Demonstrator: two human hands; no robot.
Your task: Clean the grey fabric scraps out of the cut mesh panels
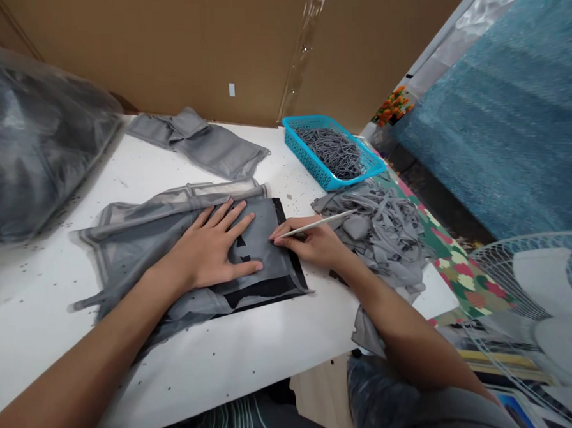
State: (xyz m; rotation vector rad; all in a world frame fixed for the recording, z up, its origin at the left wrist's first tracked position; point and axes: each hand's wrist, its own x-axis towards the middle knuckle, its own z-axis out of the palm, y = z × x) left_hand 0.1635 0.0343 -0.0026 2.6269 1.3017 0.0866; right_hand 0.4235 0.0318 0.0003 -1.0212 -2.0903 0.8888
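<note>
My left hand (215, 246) lies flat with spread fingers on a thin grey sheet (262, 228), which looks like soft film or fabric. Under the sheet is a black board (296, 268), showing along the right edge and through gaps in the grey layer. In my right hand (311, 241) is a slim, pale, pen-like tool (331, 218), pinched between thumb and fingers. Its lower end points at the sheet's right part; the tip is hidden by my fingers. More layers of the grey material (129, 248) spread out crumpled to the left.
A blue basket (307, 162) of thin grey strips stands at the back right. Beside my right forearm is a pile of grey scraps (387, 234). Another folded grey piece (215, 147) lies behind. A large clear bag (33, 138) sits left, a white fan (544, 302) right.
</note>
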